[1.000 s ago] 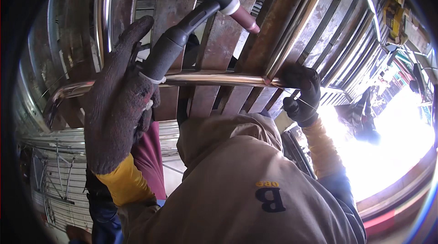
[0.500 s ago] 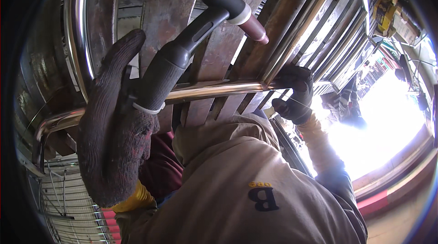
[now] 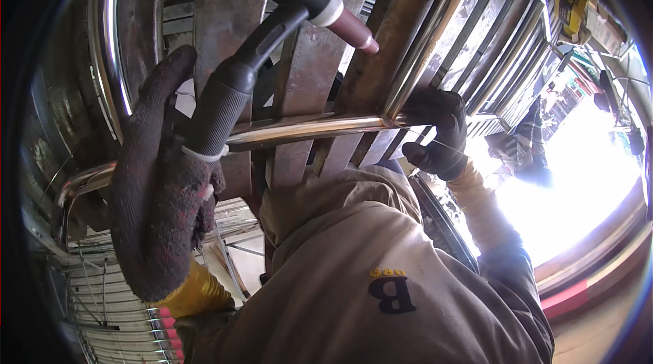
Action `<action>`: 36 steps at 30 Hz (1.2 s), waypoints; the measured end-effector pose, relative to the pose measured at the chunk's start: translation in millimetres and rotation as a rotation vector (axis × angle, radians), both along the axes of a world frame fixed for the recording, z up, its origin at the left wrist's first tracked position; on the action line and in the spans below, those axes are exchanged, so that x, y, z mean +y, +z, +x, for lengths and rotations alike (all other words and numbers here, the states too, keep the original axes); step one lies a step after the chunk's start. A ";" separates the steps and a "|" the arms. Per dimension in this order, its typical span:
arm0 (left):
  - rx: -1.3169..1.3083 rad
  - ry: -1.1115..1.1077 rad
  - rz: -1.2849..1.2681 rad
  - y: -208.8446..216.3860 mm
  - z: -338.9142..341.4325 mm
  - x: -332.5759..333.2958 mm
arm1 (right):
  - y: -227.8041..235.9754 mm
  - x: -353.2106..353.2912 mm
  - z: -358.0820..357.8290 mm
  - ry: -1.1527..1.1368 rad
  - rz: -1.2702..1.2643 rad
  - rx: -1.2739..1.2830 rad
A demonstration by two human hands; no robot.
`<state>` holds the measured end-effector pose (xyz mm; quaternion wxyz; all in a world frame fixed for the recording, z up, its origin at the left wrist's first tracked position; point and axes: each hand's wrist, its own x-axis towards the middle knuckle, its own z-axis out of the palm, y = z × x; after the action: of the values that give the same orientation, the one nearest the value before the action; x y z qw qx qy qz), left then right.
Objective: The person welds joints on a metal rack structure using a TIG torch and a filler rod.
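My left hand (image 3: 160,201), in a thick dark knitted glove, grips the ribbed black handle of a TIG welding torch (image 3: 216,109). The torch's reddish-brown nozzle points right and down, above dark metal slats, apart from the joint. A shiny horizontal tube (image 3: 306,130) runs behind the handle and meets a slanting polished tube (image 3: 425,41) near my right hand. My right hand (image 3: 445,136), in a dark glove, is curled by this joint. A thin filler rod (image 3: 420,134) crosses between its thumb and fingers; part of it is hidden by the glove.
Wide metal slats (image 3: 306,58) lie behind the torch. At left stands a bright curved tube (image 3: 109,30), and below it a wire rack (image 3: 109,303). Yellow items (image 3: 568,7) sit at the upper right, beside a glaring bright opening.
The torch and my left hand have shifted left and slightly upward. Maroon cloth behind my left wrist has left view, showing pale floor and thin rods. My right hand stays by the joint.
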<state>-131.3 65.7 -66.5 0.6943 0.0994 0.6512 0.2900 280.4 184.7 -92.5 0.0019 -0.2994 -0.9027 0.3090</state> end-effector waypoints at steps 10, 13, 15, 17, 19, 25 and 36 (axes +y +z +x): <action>0.091 0.072 0.143 6.6 22.5 -2.3 | 8.5 10.0 9.3 -0.025 -0.123 0.097; 0.189 0.105 0.164 25.5 44.5 -17.5 | 10.8 16.9 14.7 -0.092 -0.343 0.174; 0.213 0.136 0.193 39.9 61.5 -29.5 | 13.4 15.2 13.3 -0.155 -0.425 0.232; 0.215 0.172 0.177 55.4 85.4 -36.6 | 11.5 24.4 14.0 -0.024 -0.376 0.271; 0.198 0.194 0.203 65.6 108.5 -46.2 | 8.1 30.0 17.9 -0.009 -0.410 0.333; 0.395 0.246 0.133 77.4 189.5 -74.5 | -8.8 52.8 29.1 0.269 -0.381 0.445; 0.718 0.162 0.146 86.5 249.8 -78.0 | -29.6 43.4 37.0 0.228 -0.271 0.581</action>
<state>118.5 -12.3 19.9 0.3877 0.1919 0.8365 0.3362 317.5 228.1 -122.1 0.1846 -0.0936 -0.8429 0.4967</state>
